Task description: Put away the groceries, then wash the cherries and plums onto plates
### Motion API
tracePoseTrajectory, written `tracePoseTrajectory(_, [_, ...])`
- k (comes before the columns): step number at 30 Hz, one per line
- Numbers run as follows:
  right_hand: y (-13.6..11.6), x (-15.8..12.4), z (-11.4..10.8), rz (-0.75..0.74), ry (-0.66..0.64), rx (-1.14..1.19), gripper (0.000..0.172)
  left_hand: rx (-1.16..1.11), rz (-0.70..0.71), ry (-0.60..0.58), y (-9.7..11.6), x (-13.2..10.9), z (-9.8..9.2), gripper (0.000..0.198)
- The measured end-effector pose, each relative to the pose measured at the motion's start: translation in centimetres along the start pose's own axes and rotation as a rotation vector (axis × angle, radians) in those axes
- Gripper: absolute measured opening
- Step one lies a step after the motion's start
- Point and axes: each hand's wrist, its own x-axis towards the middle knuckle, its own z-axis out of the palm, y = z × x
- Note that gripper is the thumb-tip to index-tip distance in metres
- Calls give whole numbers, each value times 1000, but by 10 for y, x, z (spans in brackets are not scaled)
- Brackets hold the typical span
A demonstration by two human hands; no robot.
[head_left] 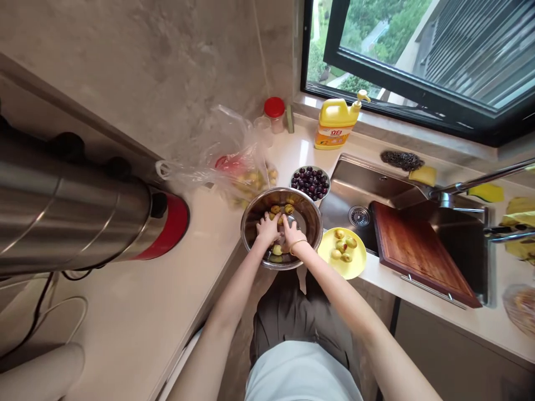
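Observation:
A stainless steel bowl [246,236] stands at the counter's corner, close to my body, with several yellow-green jujubes [288,209] in it, some with brown patches. Both hands reach down inside it. My left hand [267,227] and my right hand [293,235] come close together, their fingertips meeting at one jujube [280,220] that they partly cover. Nearer to me another jujube [277,250] lies in the bowl. Touching or just beside the bowl's right side, a yellow plate [355,266] bears several more jujubes [341,245].
Behind the bowl are a bowl of dark purple fruit [310,182] and a clear plastic bag [238,145] with fruit. A yellow detergent bottle [332,125] stands by the window. A wooden cutting board [418,250] leans across the sink [359,172]. A red-lidded jar [275,114] is at the wall.

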Motion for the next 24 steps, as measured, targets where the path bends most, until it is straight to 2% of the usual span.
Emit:
tracePoseTrajectory(2, [-13,15,11,66,-71,-60,127,47,6,-92,-5,7,6,85])
tracePoseTrajectory(5, [-11,26,20,4,-89,-76,124,63,20,-136,-13,4,12,91])
tracePoseTrajectory(8, [0,33,21,-60,-33,-65,99,39,51,-142,-20,1,17,81])
tracePoseTrajectory(12, [4,39,17,3,46,-84,53,6,73,-128,-19,6,20,54])
tracePoseTrajectory(14, [2,39,14,30,84,-86,37,-7,83,-119,-17,8,17,45])
tracePoseTrajectory(19, [1,25,4,14,191,-82,33,-39,113,-77,-14,-1,6,37])
tracePoseTrajectory(24, [5,11,-1,-18,259,64,33,-205,114,107,-2,-20,-11,31])
